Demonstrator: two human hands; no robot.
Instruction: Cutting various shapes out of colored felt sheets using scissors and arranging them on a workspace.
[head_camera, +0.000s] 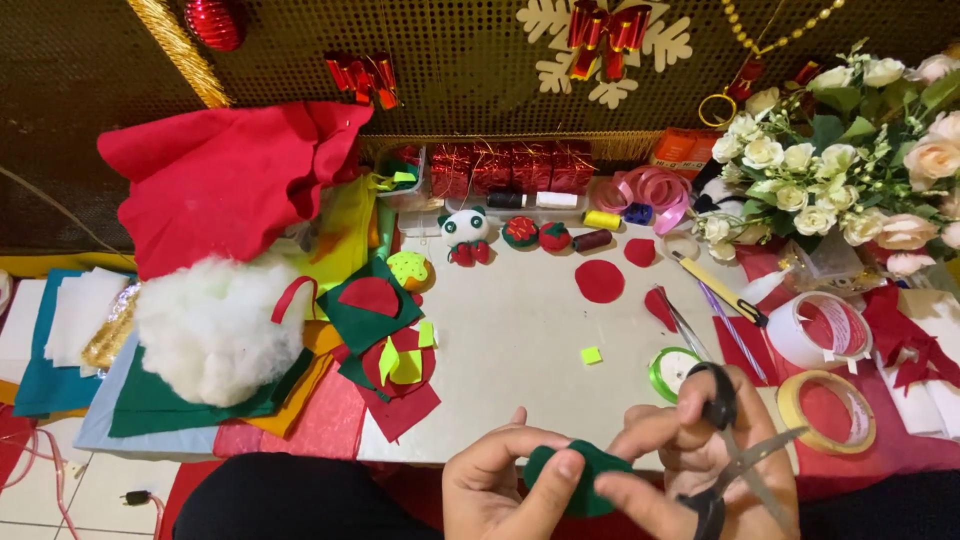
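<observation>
Left hand (500, 490) has its grip closed on a green felt piece (580, 478), thumb on top and fingers curled beneath, holding it low in the view, right over the person's lap. Right hand (700, 450) sits just beside it, its index finger touching the felt too, while thumb and fingers are threaded through the black handles of a pair of scissors (730, 450). That grip is closed on the scissors, with the blades parted and pointing away to the right, clear of the felt.

Just above the hands, a pale worktop (520, 340) spreads out. A reel of green ribbon (672, 370) lies close above the right hand, two rolls of tape (825, 400) off to its right, and a small yellow-green scrap (591, 355) a little further up. Red felt circles (600, 281) lie beyond that. Left of the hands is a pile of red and green felt cut-outs (390, 350), then white stuffing (210, 325) under a heap of red cloth (225, 180). Far back, small plush figures (466, 235) line up before shiny red gift boxes (510, 165). White and pink roses (850, 150) fill the far right; a dark mesh wall (470, 60) carries festive ornaments.
</observation>
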